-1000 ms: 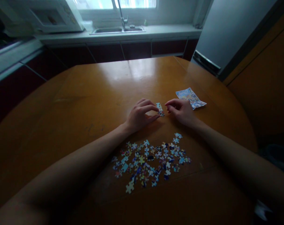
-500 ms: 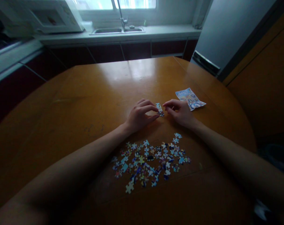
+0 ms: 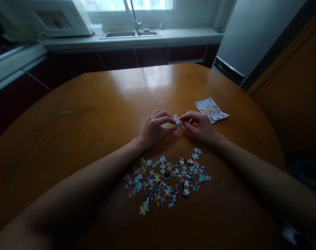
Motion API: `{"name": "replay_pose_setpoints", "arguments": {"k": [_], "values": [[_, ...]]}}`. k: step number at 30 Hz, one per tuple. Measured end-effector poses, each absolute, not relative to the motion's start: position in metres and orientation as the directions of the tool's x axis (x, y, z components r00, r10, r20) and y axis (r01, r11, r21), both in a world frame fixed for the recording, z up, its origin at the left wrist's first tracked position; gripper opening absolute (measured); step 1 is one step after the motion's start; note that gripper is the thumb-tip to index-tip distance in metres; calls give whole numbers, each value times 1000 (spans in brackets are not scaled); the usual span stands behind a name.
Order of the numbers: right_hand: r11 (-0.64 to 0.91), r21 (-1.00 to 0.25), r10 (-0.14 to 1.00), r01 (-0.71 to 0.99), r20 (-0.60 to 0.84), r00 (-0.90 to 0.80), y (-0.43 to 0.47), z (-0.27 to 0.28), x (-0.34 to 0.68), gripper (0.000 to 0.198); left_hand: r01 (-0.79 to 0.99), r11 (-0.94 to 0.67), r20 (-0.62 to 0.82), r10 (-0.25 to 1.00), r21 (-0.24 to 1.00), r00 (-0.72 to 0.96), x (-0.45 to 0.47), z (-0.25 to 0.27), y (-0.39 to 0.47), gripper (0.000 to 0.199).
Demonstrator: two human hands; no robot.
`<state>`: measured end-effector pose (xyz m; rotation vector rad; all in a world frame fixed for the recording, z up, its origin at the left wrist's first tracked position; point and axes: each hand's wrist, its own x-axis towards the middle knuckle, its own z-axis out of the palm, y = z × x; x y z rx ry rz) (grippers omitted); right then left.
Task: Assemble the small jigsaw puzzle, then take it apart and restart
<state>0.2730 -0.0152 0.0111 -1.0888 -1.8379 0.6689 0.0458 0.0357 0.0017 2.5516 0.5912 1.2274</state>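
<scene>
A narrow strip of joined jigsaw pieces (image 3: 177, 121) lies just past the middle of the table. My left hand (image 3: 158, 126) grips its left edge between thumb and fingers. On the other side, my right hand (image 3: 198, 125) has thumb and fingertips pinched together at the strip's right edge. Whether a small piece is between those right fingertips is too small to make out. Closer to me, many loose jigsaw pieces (image 3: 157, 178) are spread in a pile, in blue, yellow, white and dark colours.
Behind my right hand lies a colourful printed sheet (image 3: 211, 109). Everything rests on a wooden table (image 3: 95, 107) with rounded corners. Beyond it stand a counter with a sink (image 3: 121, 34), a microwave (image 3: 56, 19) and a tall grey fridge (image 3: 254, 38).
My right hand has moved slightly left, and its fingertips now meet the strip's right edge. My left hand and the strip stay nearly where they were.
</scene>
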Motion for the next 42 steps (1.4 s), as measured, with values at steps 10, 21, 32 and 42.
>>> {"name": "replay_pose_setpoints", "arguments": {"k": [10, 21, 32, 42], "values": [[559, -736, 825, 382, 452, -339, -16, 14, 272, 18, 251, -880, 693, 474, 404, 544, 47, 2, 35, 12], [621, -678, 779, 393, 483, -399, -17, 18, 274, 10, 232, -886, 701, 461, 402, 544, 48, 4, 32, 12], [616, -651, 782, 443, 437, -445, -10, 19, 285, 10, 216, -877, 638, 464, 429, 615, 46, -3, 37, 9], [621, -567, 769, 540, 309, -560, -6, 15, 291, 14, 293, -875, 479, 461, 384, 747, 46, -7, 38, 18]]}}
